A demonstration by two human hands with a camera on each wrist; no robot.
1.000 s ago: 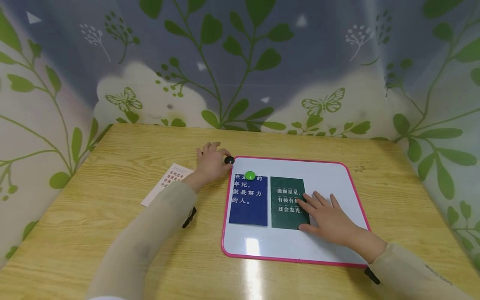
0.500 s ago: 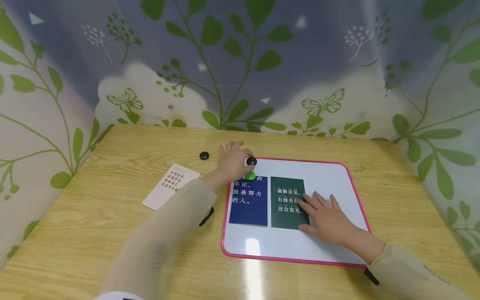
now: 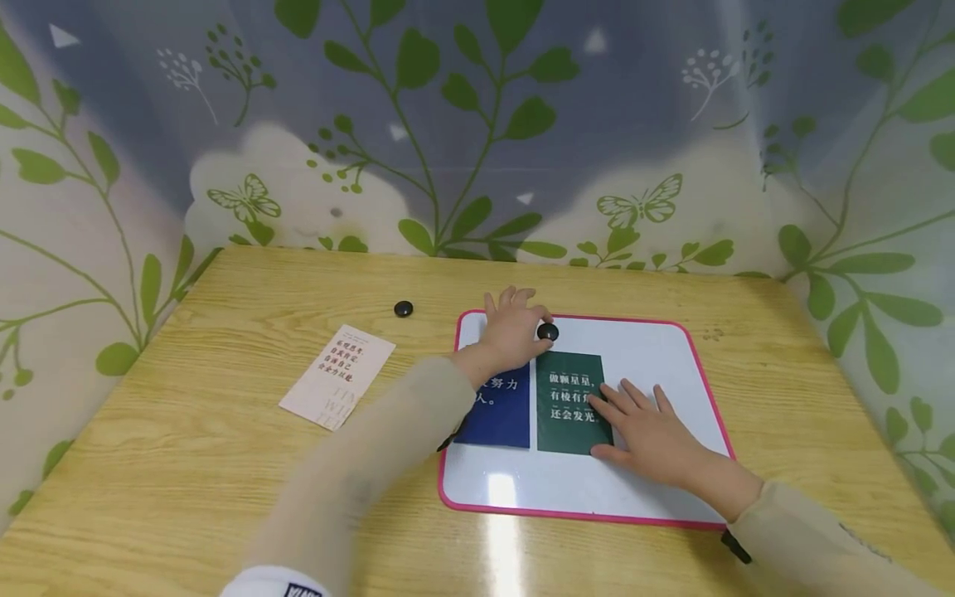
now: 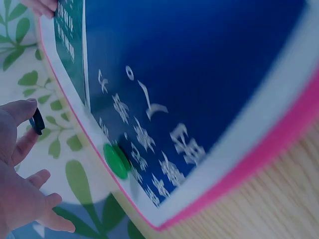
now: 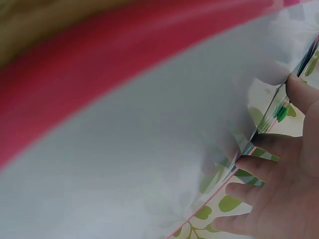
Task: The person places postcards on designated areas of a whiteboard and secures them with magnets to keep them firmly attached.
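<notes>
The left hand (image 3: 515,332) pinches a black disc (image 3: 548,332), blue card (image 3: 496,423) below it; the right hand (image 3: 656,435), fingers apart, touches the green card (image 3: 567,435).

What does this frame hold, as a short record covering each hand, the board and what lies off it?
Left hand: pinches a round black disc
Right hand: fingers spread, touching the rectangular green paper card
Board: white rectangular board with pink rim
On board: rectangular blue paper card, left of green; round green button at its upper edge
Off board: rectangular pale paper card; second round black disc
</notes>
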